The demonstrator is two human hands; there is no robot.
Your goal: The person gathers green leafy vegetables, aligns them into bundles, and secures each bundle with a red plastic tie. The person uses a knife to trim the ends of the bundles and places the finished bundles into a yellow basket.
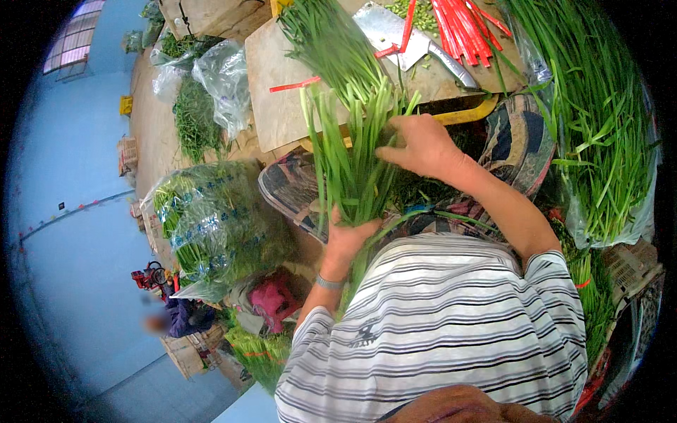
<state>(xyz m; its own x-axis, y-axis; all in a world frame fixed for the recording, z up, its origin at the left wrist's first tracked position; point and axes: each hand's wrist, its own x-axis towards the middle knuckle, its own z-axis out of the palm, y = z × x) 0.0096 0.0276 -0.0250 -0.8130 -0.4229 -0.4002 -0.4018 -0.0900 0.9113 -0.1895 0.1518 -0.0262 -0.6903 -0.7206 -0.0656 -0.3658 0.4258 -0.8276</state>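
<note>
My left hand (351,227) is wrapped around the lower part of a bunch of green garlic chives (354,158), whose pale cut ends point away from me. Against the right side of that bunch is my right hand (420,145), fingers bent and thumb towards the leaves; whether it pinches any stalks I cannot tell. Just beyond, a larger pile of chives (333,47) lies on a wooden board (275,79). A cleaver (394,34) with a metal handle rests on the board, next to red tie strips (457,31) and chopped stalk ends (415,13).
Long chives in a clear plastic bag (603,158) stand on the right. To the left is a filled plastic bag (211,222) of greens. Patterned cloth (288,180) lies under the bunch. Tied bundles (259,351) lie at lower left, with a person (185,317) farther off.
</note>
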